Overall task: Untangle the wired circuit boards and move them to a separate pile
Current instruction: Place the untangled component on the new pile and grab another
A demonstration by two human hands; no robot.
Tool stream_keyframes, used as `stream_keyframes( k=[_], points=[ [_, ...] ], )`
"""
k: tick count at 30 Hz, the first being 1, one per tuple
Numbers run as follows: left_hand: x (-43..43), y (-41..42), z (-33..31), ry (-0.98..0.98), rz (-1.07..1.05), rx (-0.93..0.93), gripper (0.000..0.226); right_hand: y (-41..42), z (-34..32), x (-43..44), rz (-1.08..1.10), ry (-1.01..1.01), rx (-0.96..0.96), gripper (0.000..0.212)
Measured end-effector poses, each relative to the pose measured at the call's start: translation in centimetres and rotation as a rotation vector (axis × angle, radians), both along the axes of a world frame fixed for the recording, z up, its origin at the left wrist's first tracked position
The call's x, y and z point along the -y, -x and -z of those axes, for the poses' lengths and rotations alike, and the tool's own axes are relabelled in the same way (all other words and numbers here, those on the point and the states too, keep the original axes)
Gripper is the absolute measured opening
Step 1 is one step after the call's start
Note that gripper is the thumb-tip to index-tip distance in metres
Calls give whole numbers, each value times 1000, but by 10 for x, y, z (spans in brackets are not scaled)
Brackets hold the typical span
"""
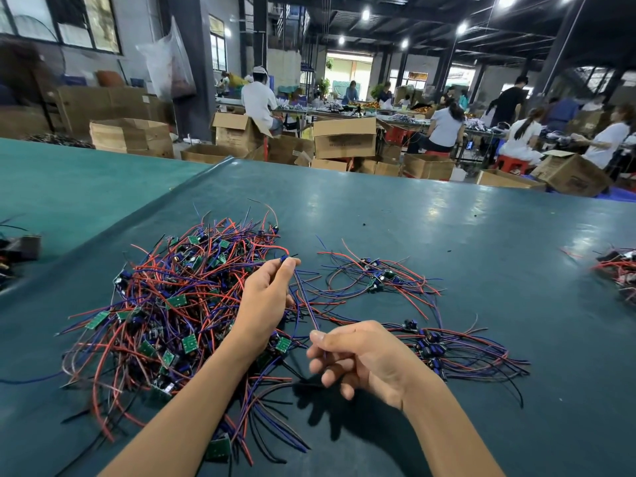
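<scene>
A big tangled heap point(172, 304) of small green circuit boards with red, blue and black wires lies on the left of the green table. My left hand point(266, 297) is raised above its right edge and pinches one small board point(284, 259) between thumb and fingertips. That board's wires point(307, 304) run taut down to my right hand point(358, 359), which pinches their lower end. Two smaller, looser groups of wired boards lie to the right: one farther back point(378, 275), one closer point(437, 349).
The dark green table covering point(447, 218) stretches far ahead and to the right. More wired parts sit at the right edge point(619, 270), and dark objects at the left edge point(20, 247). Cardboard boxes point(344, 139) and seated workers fill the hall beyond the table.
</scene>
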State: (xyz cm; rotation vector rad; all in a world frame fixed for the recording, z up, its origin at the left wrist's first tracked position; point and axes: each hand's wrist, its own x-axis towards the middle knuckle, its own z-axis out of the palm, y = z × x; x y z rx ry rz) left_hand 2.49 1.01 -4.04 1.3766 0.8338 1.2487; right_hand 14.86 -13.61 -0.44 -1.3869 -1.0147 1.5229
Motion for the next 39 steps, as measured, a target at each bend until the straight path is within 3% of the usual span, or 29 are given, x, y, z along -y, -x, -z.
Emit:
stream_keyframes(
  k=[10,17,20,23,27,30,34,37,39],
  points=[
    [3,2,1,-59,14,-58,22,-4,7,-5,77,191,225,44],
    [4,2,3,-80,25,-96,23,-5,12,-6,38,191,208,48],
    [3,2,2,-50,21,-50,23,-7,7,0,-35,67,76,51],
    [0,0,0,51,46,118,24,-6,-1,5,-27,-129,-15,62],
    [6,1,-4,17,124,117,23,-14,-7,5,218,-463,-324,63],
    [13,2,-10,18,221,125,22,-22,-5,3,429,-580,-415,51],
    [27,-4,-22,-28,263,116,28,-31,-8,0,598,-609,-223,38],
    [45,-12,-32,-27,466,206,30,-41,-11,-2,575,-534,-8,41],
    [59,-18,-36,-32,592,156,24,-45,-14,-3,513,-469,83,47]
  ],
)
